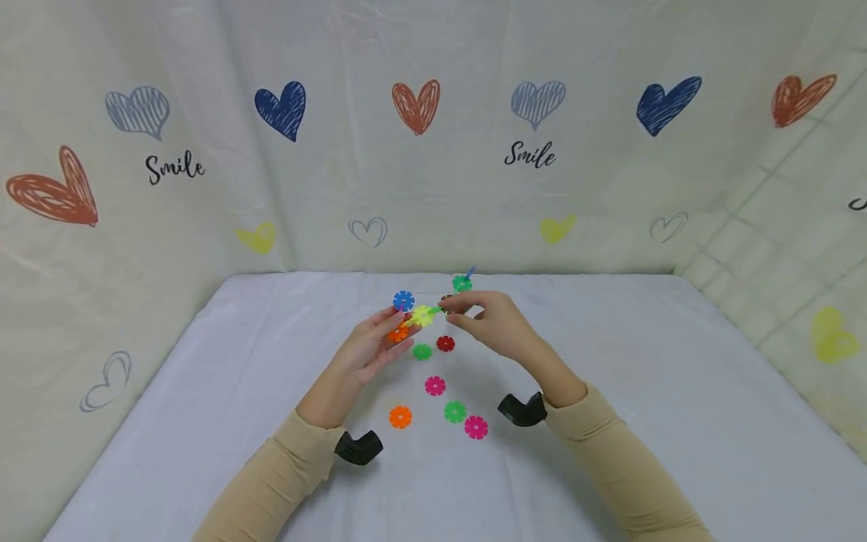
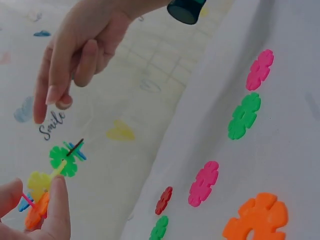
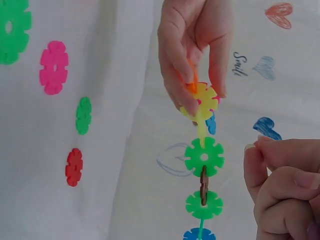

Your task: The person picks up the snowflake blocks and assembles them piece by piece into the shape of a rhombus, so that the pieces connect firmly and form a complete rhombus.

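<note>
My left hand [image 1: 369, 342] holds a chain of interlocking notched plastic discs by its near end, around an orange disc [image 1: 398, 332], a blue disc [image 1: 403, 301] and a yellow disc [image 1: 421, 321]. Beyond the fingers, the right wrist view shows the chain continuing through a green disc [image 3: 192, 156], a brown disc [image 3: 204, 186], another green disc [image 3: 192, 205] and a blue disc [image 3: 192, 234]. My right hand [image 1: 497, 324] hovers beside the far part of the chain. Both wrist views show it apart from the discs, thumb and index finger extended, other fingers bent, holding nothing visible.
Loose discs lie on the white cloth below the hands: a red disc [image 1: 445, 343], green discs [image 1: 455, 412], pink discs [image 1: 436, 386] and an orange disc [image 1: 400, 417]. A pale curtain [image 1: 460, 196] with printed hearts stands behind the table.
</note>
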Demonstrator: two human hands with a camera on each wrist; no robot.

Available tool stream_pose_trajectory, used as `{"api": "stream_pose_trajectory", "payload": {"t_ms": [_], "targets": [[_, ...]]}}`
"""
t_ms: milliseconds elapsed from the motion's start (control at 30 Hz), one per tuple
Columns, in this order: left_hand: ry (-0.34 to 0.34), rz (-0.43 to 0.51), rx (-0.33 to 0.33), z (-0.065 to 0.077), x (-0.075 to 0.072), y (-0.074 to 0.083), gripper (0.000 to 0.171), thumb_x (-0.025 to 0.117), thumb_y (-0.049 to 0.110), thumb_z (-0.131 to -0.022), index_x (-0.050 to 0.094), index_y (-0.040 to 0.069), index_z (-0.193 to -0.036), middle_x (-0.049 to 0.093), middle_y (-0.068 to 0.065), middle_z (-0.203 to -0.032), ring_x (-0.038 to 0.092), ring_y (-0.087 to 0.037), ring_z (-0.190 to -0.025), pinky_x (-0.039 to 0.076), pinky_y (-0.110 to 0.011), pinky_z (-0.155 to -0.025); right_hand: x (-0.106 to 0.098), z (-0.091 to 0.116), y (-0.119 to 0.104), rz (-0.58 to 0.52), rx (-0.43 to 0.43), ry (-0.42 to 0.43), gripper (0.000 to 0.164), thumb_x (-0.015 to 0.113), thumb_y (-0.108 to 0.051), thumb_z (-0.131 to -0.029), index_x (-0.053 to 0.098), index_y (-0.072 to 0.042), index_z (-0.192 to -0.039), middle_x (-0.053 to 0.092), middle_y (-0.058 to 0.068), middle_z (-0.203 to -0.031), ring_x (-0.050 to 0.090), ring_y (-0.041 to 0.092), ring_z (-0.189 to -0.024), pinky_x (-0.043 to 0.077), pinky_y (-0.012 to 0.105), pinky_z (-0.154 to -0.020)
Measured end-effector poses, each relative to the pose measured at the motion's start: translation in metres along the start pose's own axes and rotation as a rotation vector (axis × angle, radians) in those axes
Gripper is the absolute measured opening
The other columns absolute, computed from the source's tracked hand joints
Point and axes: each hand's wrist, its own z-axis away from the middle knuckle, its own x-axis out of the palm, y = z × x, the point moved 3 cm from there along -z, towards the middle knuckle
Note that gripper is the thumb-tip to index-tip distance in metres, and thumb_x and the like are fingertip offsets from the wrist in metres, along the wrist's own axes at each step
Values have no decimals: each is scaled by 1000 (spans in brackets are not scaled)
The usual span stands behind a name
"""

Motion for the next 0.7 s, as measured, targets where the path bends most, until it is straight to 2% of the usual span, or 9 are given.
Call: {"api": "stream_pose_trajectory", "payload": {"t_ms": [133, 233, 500, 700], "targets": [[1, 33, 3, 0, -1, 0, 54, 55, 17, -108, 37, 9, -158, 56, -11, -139, 68, -20, -110, 55, -29, -92, 2, 15, 6, 15, 14, -83, 25, 71, -13, -97, 76, -11, -121, 71, 1, -101, 63, 23, -99, 57, 37, -84], [-4, 48, 5, 0, 0, 1, 55, 54, 17, -108, 34, 10, -159, 53, -12, -141, 67, -21, -111, 56, -29, -91, 3, 26, 11, 10, 20, -179, 24, 72, -14, -97, 76, -11, -120, 70, -2, -99, 63, 20, -96, 57, 35, -80], [-3, 62, -17, -2, -1, -1, 44, 55, 16, -108, 45, 10, -150, 51, -14, -142, 64, -23, -113, 58, -28, -86, 10, 44, 29, -10, 77, -460, 23, 74, -17, -95, 76, -11, -118, 69, -6, -96, 63, 23, -99, 55, 34, -80], [-30, 71, -16, -3, -1, -1, 43, 51, 15, -109, 43, 10, -151, 51, -12, -139, 63, -23, -113, 58, -27, -85, 19, 54, 42, -7, 106, -570, 20, 75, -14, -93, 77, -15, -113, 68, -6, -93, 62, 18, -95, 54, 34, -79]]}}
